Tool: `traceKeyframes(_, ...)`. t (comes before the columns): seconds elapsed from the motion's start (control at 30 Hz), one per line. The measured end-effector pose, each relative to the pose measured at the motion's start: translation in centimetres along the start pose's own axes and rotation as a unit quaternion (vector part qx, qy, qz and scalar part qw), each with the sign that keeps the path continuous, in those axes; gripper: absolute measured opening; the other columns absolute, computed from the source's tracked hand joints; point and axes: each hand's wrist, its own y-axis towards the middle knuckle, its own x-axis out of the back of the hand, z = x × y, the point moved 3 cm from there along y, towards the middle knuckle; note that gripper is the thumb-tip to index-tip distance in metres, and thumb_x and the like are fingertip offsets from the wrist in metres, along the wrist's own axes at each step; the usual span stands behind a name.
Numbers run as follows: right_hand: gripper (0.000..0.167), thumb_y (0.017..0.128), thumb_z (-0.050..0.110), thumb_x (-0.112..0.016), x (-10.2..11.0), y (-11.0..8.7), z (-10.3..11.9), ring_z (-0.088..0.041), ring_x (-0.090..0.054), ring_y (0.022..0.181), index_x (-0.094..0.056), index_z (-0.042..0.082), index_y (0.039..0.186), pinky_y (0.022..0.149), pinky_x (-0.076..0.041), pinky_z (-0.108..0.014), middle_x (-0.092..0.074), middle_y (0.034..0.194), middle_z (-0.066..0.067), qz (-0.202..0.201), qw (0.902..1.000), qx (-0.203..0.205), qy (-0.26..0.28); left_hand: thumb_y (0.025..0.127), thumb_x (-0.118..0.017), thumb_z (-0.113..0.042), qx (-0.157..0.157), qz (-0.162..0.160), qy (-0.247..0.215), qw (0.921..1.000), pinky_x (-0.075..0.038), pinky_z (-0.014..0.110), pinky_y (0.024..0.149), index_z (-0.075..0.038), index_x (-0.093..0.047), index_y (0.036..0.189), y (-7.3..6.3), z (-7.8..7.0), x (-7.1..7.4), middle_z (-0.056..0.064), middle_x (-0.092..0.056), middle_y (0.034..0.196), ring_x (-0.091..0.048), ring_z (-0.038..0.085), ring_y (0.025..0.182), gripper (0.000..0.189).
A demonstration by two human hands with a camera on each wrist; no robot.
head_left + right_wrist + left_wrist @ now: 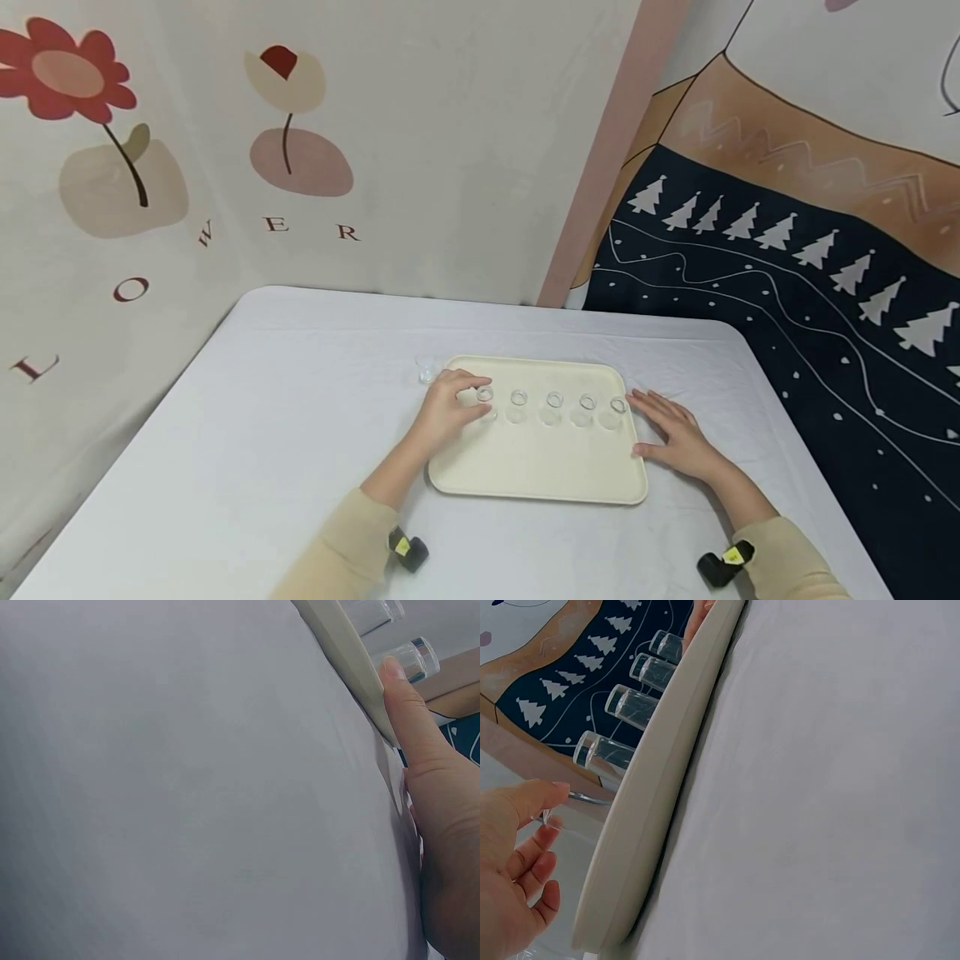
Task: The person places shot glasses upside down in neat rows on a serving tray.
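Note:
A row of several small clear glasses (554, 407) stands upright across a cream tray (536, 467). At the row's left end, my left hand (444, 408) pinches the rim of the leftmost glass (484, 393) between thumb and forefinger. In the left wrist view its other fingers hang loosely curled below, and that glass is largely see-through against the wall. My right hand (678, 437) lies at the tray's right edge, fingers spread. Its thumb (409, 712) reaches the tray rim, overlapping the rightmost glass (427, 660) in the right wrist view.
A clear object (427, 370) sits on the white-covered table (300, 433) just left of the tray's far corner. Patterned cloths hang behind the table, one with flowers (67, 73), one dark with white trees (742, 223). Small black cameras (408, 550) are strapped at both wrists.

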Motion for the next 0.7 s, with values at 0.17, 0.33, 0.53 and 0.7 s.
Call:
traceKeyframes(0.17,0.082,0.076,0.039,-0.077,-0.04,0.00,0.01,-0.044,-0.019,0.137,-0.041,0.016,0.146,0.104,-0.006,-0.065,-0.034,0.149,-0.020,-0.002,1.0000,0.000,0.003,0.076,-0.080,-0.007,-0.002,0.013,0.014,0.9998,-0.046,0.040,0.089,-0.008,-0.071,0.110,0.16,0.02,-0.28,-0.001,-0.065,0.104,-0.051,0.018,0.102,0.035)
traceKeyframes(0.33,0.082,0.076,0.039,-0.077,-0.08,0.05,-0.07,-0.044,-0.019,0.137,-0.041,0.016,0.146,0.104,-0.005,-0.066,-0.034,0.149,-0.020,-0.003,1.0000,0.000,0.002,0.076,-0.080,-0.008,-0.004,0.023,0.036,0.9991,-0.046,0.037,0.089,-0.008,-0.070,0.111,0.14,-0.03,-0.47,0.000,-0.065,0.106,-0.051,0.018,0.102,0.036)
traceKeyframes(0.53,0.082,0.076,0.039,-0.077,-0.08,0.08,-0.08,-0.044,-0.019,0.137,-0.041,0.015,0.145,0.105,-0.006,-0.065,-0.034,0.149,-0.020,-0.001,1.0000,0.001,0.004,0.078,-0.079,-0.009,0.002,0.028,0.047,0.9985,-0.047,0.035,0.088,-0.008,-0.069,0.113,0.13,0.22,-0.69,0.000,-0.064,0.108,-0.051,0.018,0.102,0.037)
traceKeyframes(0.7,0.082,0.076,0.040,-0.077,-0.08,0.08,-0.09,-0.044,-0.019,0.137,-0.041,0.015,0.145,0.104,-0.006,-0.066,-0.034,0.149,-0.020,-0.001,1.0000,0.000,0.004,0.078,-0.079,-0.010,0.005,0.028,0.048,0.9984,-0.046,0.034,0.089,-0.009,-0.069,0.115,0.15,0.25,-0.74,-0.001,-0.063,0.109,-0.051,0.017,0.103,0.038)
